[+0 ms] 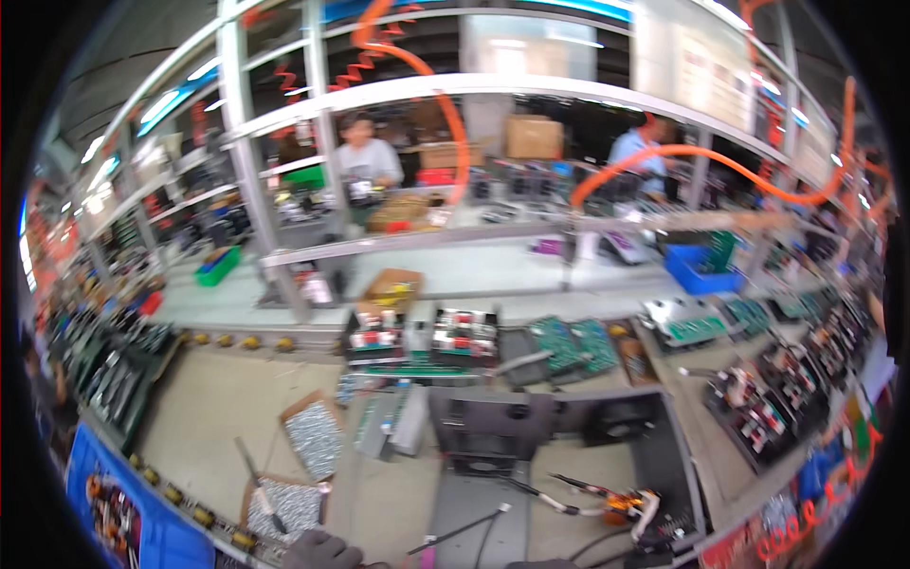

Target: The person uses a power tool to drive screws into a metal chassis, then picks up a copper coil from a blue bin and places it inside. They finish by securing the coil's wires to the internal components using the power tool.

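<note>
My left hand (322,551), in a dark grey glove, shows at the lower edge beside a tray of small metal screws (287,505). Its fingers are curled; whatever they hold is hidden. A thin tool with a pale shaft (258,479) leans across that tray, just beyond the hand. At the bottom centre a dark sliver, probably my right glove (542,564), barely enters the picture, fingers unseen. Ahead of it stands an open black metal housing (493,417) with fans in its wall. Inside lie a copper-wound coil with wires (626,507) and a black cable (464,533).
Another screw tray (313,438) lies behind the first. Circuit boards (572,343) and assembled units (464,334) line the back. More units (758,403) fill the right side. A blue bin (180,536) stands lower left. Two people (368,156) sit across, beyond the metal frame and orange hoses.
</note>
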The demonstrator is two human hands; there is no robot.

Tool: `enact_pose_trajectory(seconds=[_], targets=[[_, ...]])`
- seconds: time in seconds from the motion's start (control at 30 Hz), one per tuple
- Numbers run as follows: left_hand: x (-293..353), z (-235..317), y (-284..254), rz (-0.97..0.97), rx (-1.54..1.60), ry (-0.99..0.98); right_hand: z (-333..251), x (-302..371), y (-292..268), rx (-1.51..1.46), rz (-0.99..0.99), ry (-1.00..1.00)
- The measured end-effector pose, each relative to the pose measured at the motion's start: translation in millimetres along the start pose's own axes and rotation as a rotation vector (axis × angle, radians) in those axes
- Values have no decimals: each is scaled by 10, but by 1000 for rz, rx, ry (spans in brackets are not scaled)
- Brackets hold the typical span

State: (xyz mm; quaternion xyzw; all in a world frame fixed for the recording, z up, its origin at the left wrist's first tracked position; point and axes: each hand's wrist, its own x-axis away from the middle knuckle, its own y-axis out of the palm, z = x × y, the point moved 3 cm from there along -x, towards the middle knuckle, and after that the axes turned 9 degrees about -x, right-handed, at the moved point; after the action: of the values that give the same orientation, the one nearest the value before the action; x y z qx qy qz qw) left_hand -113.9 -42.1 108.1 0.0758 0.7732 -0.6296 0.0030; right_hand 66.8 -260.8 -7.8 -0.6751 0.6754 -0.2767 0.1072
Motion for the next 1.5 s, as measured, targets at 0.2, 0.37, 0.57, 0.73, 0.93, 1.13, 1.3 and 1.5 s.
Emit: enact_pose_trajectory(seconds=[0.2, 0.37, 0.57, 0.73, 0.93, 1.13, 1.3, 1.5], targets=[[90, -30, 19, 48, -16, -10, -182, -116, -55, 0, -111, 184], [81, -30, 25, 87, -9, -20, -44, -80, -46, -228, -54, -48], [37, -52, 57, 64, 12, -15, -59, -124, -69, -55, -155, 144], [23, -49, 22, 78, -4, -19, 4, -118, -69, -267, -90, -26], [51, -40, 65, 91, -20, -26, -10, -104, -56, -303, -33, 27], [62, -43, 89, 74, -24, -26, -73, -122, -56, -109, -107, 38], [64, -52, 109, 64, -9, -22, 15, -116, -10, -210, -82, -5], [88, -72, 145, 72, -19, -7, 53, -115, 12, -213, -72, -13]])
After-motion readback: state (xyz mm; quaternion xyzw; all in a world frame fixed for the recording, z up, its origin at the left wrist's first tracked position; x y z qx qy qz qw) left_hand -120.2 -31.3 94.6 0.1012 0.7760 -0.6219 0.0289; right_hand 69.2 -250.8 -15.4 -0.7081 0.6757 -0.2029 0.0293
